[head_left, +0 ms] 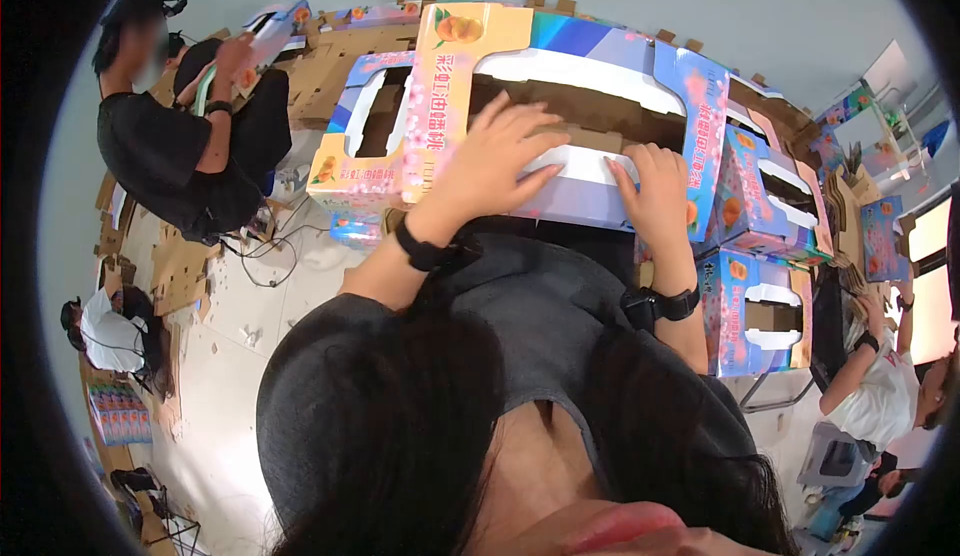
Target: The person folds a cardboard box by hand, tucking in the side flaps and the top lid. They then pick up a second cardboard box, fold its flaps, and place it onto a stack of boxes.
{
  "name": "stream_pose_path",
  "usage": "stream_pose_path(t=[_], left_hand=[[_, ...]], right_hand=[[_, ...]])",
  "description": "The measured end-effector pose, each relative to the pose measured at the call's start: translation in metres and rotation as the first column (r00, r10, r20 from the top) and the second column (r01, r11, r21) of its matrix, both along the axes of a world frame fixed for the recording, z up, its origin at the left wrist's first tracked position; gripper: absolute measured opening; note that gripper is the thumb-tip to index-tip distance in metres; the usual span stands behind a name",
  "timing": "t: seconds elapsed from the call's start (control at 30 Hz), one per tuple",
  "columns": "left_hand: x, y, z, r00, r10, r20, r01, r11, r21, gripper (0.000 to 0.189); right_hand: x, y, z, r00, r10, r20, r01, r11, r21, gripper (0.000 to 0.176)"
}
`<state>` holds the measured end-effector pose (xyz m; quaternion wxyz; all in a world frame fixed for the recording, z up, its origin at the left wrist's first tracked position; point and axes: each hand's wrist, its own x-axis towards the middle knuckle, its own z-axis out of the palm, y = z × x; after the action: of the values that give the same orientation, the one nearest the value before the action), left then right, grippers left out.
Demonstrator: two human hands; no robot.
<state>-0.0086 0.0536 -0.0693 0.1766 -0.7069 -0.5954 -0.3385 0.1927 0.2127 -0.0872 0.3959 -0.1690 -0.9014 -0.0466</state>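
Note:
A printed fruit box (580, 201) in yellow, pink and blue stands right before me, with a wide opening in its top and white flaps along the edges. My left hand (505, 156) lies over the near left part of the opening, fingers spread. At the near right edge, my right hand (655, 191) rests on the box beside a white flap (580, 164), thumb apart from the fingers. Neither hand grips anything that I can make out. Brown cardboard shows inside the box.
Similar boxes stand at the left (365, 171) and stacked at the right (765, 196). A co-worker in black (160, 146) handles a box at the left. Another person in white (880, 396) is at the right. Flat cardboard (350, 51) lies behind; cables cross the floor.

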Motion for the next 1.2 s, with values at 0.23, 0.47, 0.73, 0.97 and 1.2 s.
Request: stream_pose_path(t=[0.23, 0.47, 0.73, 0.97, 1.2], left_hand=[[-0.003, -0.005, -0.018, 0.997, 0.060, 0.047, -0.058, 0.997, -0.042, 0.032], [0.006, -0.013, -0.021, 0.995, 0.095, 0.019, -0.095, 0.995, -0.036, 0.031], [0.019, -0.024, 0.017, 0.325, -0.477, 0.817, 0.337, 0.865, 0.371, 0.040], [0.015, -0.023, 0.033, -0.721, 0.078, 0.688, 0.597, 0.573, 0.561, 0.052], [0.020, 0.010, 0.034, -0.707, -0.202, 0.678, 0.324, 0.760, 0.564, 0.053]], right_hand=[[0.001, -0.026, 0.008, 0.999, -0.002, -0.033, 0.003, 1.000, 0.017, 0.030], [0.000, -0.027, -0.005, 0.996, -0.026, -0.090, 0.029, 0.999, 0.028, 0.032], [0.005, -0.031, -0.015, 0.989, -0.080, -0.127, 0.081, 0.997, 0.008, 0.027], [0.016, -0.036, -0.020, 0.985, -0.106, -0.138, 0.110, 0.994, 0.024, 0.029], [0.018, -0.038, -0.022, 0.980, -0.055, -0.193, 0.061, 0.998, 0.021, 0.028]])
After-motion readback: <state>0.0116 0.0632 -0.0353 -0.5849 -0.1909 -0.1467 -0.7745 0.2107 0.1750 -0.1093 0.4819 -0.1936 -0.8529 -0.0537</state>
